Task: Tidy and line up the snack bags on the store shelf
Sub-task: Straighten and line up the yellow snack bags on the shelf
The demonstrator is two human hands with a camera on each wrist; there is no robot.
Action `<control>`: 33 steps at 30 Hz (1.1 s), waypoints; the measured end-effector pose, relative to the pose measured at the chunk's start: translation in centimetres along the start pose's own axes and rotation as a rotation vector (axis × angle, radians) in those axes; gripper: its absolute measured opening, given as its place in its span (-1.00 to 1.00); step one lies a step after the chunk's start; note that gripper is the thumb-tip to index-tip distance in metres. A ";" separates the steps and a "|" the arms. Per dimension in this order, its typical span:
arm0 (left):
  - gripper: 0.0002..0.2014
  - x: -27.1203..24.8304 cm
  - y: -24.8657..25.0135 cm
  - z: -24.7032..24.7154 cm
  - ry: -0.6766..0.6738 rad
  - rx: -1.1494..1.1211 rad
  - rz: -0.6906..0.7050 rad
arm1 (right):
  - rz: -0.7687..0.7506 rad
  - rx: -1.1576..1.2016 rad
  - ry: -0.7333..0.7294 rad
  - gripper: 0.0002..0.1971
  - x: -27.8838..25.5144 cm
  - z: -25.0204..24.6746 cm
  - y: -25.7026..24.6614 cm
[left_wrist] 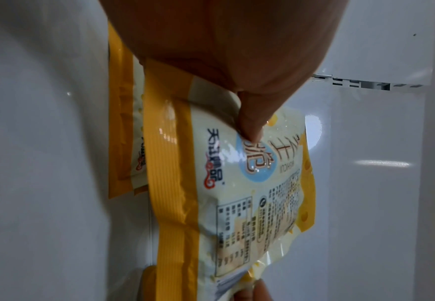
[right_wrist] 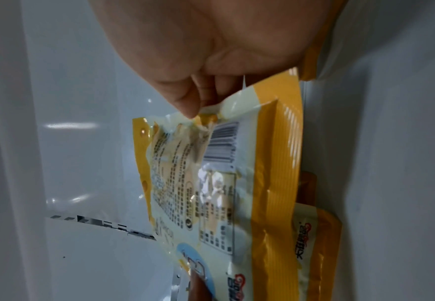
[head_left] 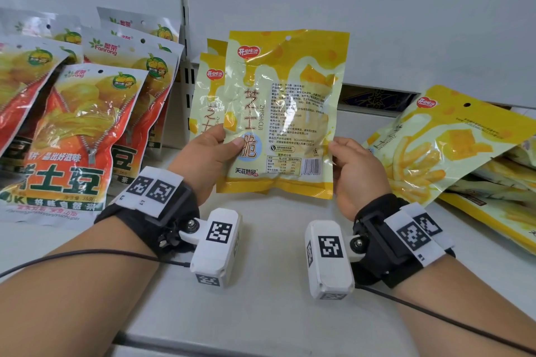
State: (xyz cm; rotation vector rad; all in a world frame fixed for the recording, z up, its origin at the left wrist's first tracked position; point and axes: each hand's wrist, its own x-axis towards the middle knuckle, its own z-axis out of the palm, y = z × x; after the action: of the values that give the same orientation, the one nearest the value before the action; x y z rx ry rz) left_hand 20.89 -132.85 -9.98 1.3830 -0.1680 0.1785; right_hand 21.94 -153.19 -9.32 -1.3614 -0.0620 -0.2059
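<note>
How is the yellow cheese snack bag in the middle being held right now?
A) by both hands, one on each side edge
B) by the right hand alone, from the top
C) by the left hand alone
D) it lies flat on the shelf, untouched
A: the left hand and right hand each pinch a side edge of the upright yellow bag.

My forearms are bare, no sleeves. Each wrist carries a black strap (head_left: 377, 229) with white plates bearing 2 black square-code markers (head_left: 152, 187). A white camera block (head_left: 216, 246), marker-tagged, hangs inboard. Thin black cable (head_left: 87, 255) trails from each.
</note>
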 end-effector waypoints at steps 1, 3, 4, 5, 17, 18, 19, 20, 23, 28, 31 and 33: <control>-0.85 0.0 0.0 0.0 -0.010 -0.007 -0.002 | -0.007 0.031 -0.020 -0.85 0.0 0.0 0.0; -0.84 -0.2 -0.1 0.1 -0.039 -0.009 -0.007 | -0.035 0.069 -0.055 -0.87 0.0 0.0 0.0; -0.83 -0.2 -0.2 0.1 -0.053 -0.009 -0.014 | -0.059 0.070 -0.061 -0.85 -0.1 0.1 0.0; -0.81 -0.2 -0.1 0.2 -0.064 -0.011 -0.020 | -0.085 0.072 -0.060 -0.82 -0.1 0.1 0.0; -0.78 0.1 0.5 0.6 -0.093 -0.229 0.151 | -0.143 0.204 -0.148 -0.75 -0.7 0.1 -1.2; -0.79 0.2 0.5 0.5 -0.084 -0.212 0.155 | -0.141 0.218 -0.141 -0.75 -0.7 0.1 -1.3; -0.78 0.2 0.4 0.5 -0.076 -0.194 0.158 | -0.138 0.222 -0.136 -0.75 -0.8 0.1 -1.3; -0.74 0.3 0.4 0.5 -0.071 -0.181 0.159 | -0.137 0.218 -0.136 -0.75 -0.9 0.2 -1.4; -0.71 0.4 0.3 0.2 -0.078 -0.166 0.166 | -0.135 0.226 -0.145 -0.75 -1.0 0.2 -1.5; -0.81 0.4 0.3 0.1 -0.090 -0.139 0.166 | -0.164 0.293 -0.173 -0.77 -0.8 -0.1 -2.1; -0.81 0.5 0.2 -0.1 -0.092 -0.137 0.157 | -0.144 0.338 -0.178 -0.77 -0.7 -0.2 -2.2; -0.82 0.5 0.2 -0.1 -0.098 -0.141 0.153 | -0.132 0.355 -0.174 -0.77 -0.6 -0.2 -2.2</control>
State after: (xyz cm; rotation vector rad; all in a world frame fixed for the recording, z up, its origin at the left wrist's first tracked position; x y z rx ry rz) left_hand 21.29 -132.73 -9.66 1.2394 -0.3620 0.2226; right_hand 20.92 -153.74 -7.36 -1.0191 -0.3207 -0.1773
